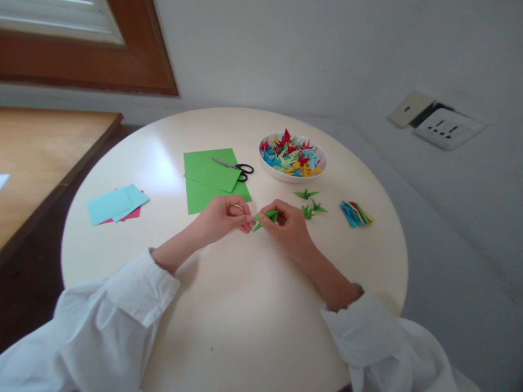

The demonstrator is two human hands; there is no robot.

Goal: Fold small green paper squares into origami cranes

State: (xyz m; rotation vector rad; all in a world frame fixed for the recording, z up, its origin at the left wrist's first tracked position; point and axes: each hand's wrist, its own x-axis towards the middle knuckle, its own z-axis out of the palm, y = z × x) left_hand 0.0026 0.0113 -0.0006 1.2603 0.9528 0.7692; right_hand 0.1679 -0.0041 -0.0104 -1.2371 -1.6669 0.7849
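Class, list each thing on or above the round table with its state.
Folded green paper: creased, held in the right hand
Green sheets: flat, overlapping
Scissors: blades apparently closed
Bowl: filled with folded paper pieces
Three small green figures: folded, loose
Blue sheets: flat, partly covering red paper
Coloured strips: fanned out

At a round worktop [237, 326], a person's right grip [292, 227] pinches folded green paper [269, 216], the left grip [224, 219] at its tip; beyond lie scissors [233, 165] on green sheets [198, 190] and a bowl [281, 175] of colourful paper cranes [291, 155].
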